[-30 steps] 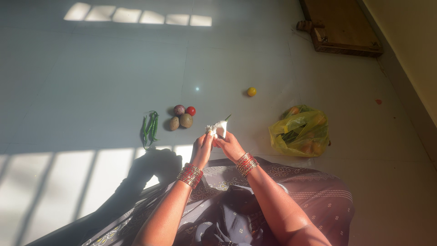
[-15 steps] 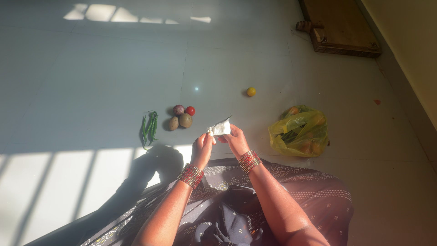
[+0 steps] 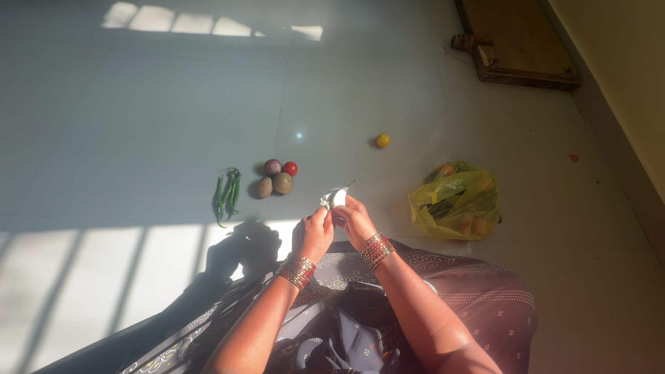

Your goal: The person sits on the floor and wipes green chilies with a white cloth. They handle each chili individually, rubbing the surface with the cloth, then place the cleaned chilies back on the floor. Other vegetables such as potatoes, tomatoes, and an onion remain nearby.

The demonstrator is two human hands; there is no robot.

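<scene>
While the person sits on a pale tiled floor (image 3: 138, 104), both hands meet just above the lap, over the near edge of the tiles. Left hand (image 3: 316, 234) and right hand (image 3: 355, 220) are each pinched narrow on a small white packet (image 3: 335, 197), which stands slightly tilted between the fingertips, with a thin green tip showing at its upper right corner. Red bangles (image 3: 296, 270) ring the left wrist; a matching stack sits on the right wrist.

Beyond the packet, near but not touching it, four round items lie clustered: a purple onion (image 3: 272, 167), a red tomato (image 3: 290, 168) and two potatoes (image 3: 275, 185). Just left of this cluster lies a bunch of green chillies (image 3: 227, 190). A small yellow fruit (image 3: 382, 140) rests alone farther out. To the right, well apart from the hands, a yellow plastic bag (image 3: 457, 199) holds produce, its mouth partly open.

A wooden board (image 3: 516, 41) lies at the far right corner, close to the wall (image 3: 623, 76) that bounds the floor along the right side. Wide bare floor extends to the left and far side, crossed by bands of sunlight. Patterned dark fabric (image 3: 443, 291) covers the lap along the bottom edge.
</scene>
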